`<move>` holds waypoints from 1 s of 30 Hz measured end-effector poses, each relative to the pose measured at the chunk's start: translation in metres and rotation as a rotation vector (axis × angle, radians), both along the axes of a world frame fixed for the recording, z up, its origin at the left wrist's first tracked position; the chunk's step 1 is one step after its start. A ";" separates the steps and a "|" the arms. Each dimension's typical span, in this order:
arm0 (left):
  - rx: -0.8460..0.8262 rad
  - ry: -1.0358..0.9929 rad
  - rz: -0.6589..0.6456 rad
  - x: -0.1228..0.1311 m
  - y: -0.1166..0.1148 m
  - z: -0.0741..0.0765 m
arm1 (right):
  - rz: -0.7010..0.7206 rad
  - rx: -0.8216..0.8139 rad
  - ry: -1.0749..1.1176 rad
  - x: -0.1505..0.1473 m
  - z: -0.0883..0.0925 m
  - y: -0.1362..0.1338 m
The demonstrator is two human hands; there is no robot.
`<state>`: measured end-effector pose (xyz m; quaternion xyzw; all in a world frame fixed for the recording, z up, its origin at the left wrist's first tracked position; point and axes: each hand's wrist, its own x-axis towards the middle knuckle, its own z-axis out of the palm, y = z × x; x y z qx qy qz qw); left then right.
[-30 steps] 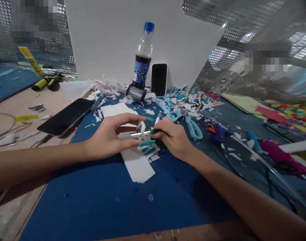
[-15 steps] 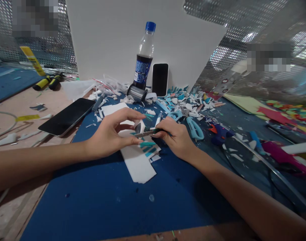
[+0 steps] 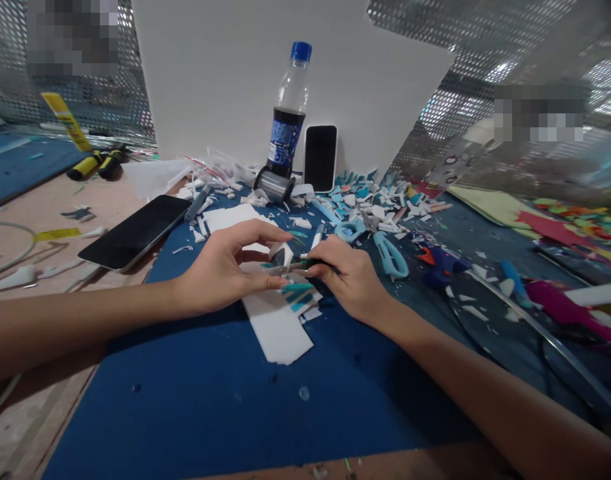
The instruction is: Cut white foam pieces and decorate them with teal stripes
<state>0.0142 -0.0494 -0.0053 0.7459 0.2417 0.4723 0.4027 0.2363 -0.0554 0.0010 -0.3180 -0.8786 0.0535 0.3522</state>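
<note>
White and small, a piece (image 3: 280, 255) is pinched in our left hand (image 3: 219, 265), above white sheets (image 3: 286, 339); our right hand (image 3: 346, 273) grips a metal blade (image 3: 287, 269) near it, touching or not we cannot tell; blue-handled scissors (image 3: 379, 240) lie to the right.

Two hands (image 3: 220, 270) (image 3: 348, 275) mid-clock. Two phones (image 3: 135, 231) (image 3: 320, 159): one at 9 o'clock, one near 12. One bottle (image 3: 287, 117) at 12, one spool (image 3: 274, 186) between 11 and 12, one pair of scissors (image 3: 377, 241) at 3, one yellow tube (image 3: 68, 122) at 10.
</note>
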 end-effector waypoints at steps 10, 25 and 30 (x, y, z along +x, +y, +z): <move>0.004 -0.051 -0.013 0.000 -0.002 0.002 | -0.025 0.003 0.040 -0.001 0.002 0.001; -0.018 -0.008 -0.008 0.001 -0.001 0.000 | -0.065 0.001 0.025 -0.005 -0.002 -0.003; 0.029 -0.036 -0.004 0.000 -0.002 0.000 | -0.020 0.031 0.037 -0.001 0.001 0.000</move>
